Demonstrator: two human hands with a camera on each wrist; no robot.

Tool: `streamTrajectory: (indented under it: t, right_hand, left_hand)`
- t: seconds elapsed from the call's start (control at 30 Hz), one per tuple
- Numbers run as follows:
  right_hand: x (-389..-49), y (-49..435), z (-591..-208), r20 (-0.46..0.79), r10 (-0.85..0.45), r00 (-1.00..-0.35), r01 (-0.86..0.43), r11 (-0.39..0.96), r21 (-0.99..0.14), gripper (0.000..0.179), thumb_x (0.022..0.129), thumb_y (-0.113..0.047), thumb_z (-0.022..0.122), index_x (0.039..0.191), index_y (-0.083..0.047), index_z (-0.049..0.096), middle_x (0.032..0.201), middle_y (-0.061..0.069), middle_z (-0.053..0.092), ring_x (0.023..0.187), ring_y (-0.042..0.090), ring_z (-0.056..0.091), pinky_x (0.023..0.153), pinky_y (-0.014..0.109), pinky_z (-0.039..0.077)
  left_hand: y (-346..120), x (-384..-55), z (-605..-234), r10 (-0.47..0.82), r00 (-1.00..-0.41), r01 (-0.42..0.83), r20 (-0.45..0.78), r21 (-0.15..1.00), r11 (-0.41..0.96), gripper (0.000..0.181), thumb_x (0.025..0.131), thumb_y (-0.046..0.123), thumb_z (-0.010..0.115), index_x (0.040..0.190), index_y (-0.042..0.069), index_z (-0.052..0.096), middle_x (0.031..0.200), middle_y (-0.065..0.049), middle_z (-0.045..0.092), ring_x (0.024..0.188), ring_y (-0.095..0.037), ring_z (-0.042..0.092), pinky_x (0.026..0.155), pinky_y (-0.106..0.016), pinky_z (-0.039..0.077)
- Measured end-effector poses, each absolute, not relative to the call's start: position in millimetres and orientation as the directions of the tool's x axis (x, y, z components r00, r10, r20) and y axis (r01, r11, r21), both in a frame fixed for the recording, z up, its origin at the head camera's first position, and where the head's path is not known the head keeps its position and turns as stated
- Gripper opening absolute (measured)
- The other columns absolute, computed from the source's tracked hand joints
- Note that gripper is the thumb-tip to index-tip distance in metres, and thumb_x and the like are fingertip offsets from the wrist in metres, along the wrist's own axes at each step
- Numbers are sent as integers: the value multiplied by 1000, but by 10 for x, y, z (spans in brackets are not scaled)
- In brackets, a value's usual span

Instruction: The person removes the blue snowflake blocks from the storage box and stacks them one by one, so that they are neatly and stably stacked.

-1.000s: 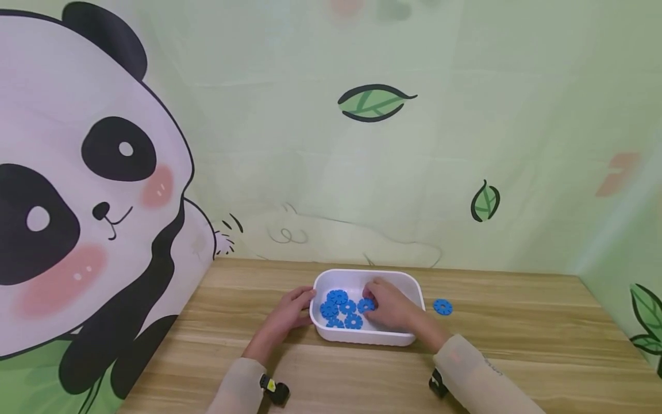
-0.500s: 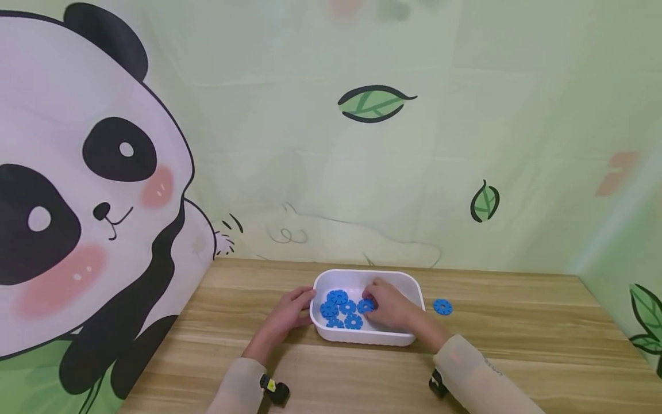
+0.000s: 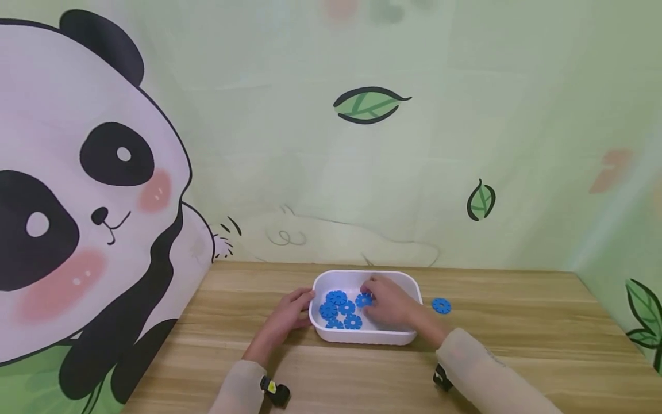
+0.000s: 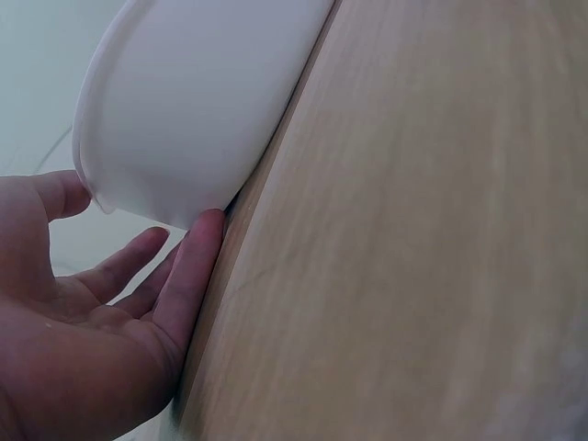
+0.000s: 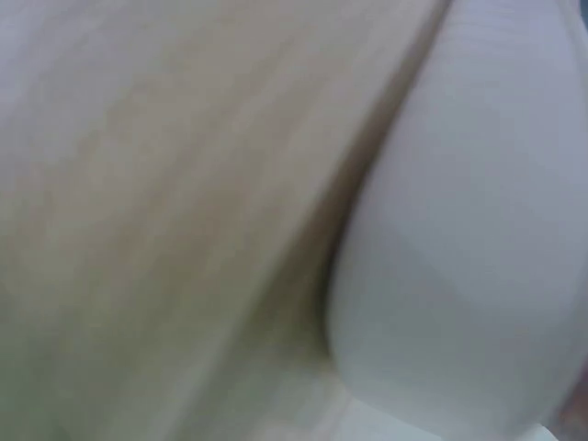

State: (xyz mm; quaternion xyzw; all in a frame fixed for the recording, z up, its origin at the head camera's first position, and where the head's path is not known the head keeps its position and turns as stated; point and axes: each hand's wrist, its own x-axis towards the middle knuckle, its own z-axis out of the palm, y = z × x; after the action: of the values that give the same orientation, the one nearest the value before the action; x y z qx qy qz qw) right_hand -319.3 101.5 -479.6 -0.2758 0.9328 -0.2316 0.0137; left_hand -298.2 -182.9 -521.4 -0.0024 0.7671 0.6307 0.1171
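Note:
A white plastic box [image 3: 362,337] stands on the table, holding several blue notched discs [image 3: 353,322] with centre holes, mostly in its left half. My right hand [image 3: 390,302] reaches inside over the right wall and pinches one blue disc [image 3: 364,299] between thumb and fingers. My left hand [image 3: 287,313] is at the box's left end. In the left wrist view its thumb [image 4: 66,193] meets the rim while the loosely extended fingers [image 4: 188,276] reach the lower wall. The right wrist view shows mainly the outer box wall [image 5: 459,239], blurred; the hand there is almost wholly out of frame.
One more blue disc [image 3: 441,305] lies on the wooden table [image 3: 362,379], just right of the box. Behind the table hangs a pale green backdrop [image 3: 289,132] with a printed panda [image 3: 119,230] and leaves. A small black wrist device [image 3: 279,395] sits on each sleeve.
My right hand has risen slightly with the pinched disc, away from the other discs. The left hand stays at the box's end, and the head view has shifted a little.

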Motion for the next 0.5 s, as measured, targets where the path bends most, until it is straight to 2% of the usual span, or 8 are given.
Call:
streamTrajectory:
  t: [0.27,0.5]
  right_hand:
    - [-3164,1336,-4486,187,-568,-802,-583,674,-453,35,95,-13,81,124,1,70,109,6,66,101,24,64,89,41,61]
    - [-3196,1757,-4270,253,-522,-815,-574,661,-483,34,93,-11,83,122,2,71,110,9,68,101,28,66,88,46,62]
  left_hand:
    - [-1812,-2983,-5237,148,-973,-147,-179,968,205,61,109,48,54,153,5,52,150,-21,56,134,-37,58,100,-43,59]
    - [-1800,-2991,-5216,133,-974,-159,-186,969,190,64,109,48,55,153,3,50,149,-22,56,135,-38,57,98,-42,60]
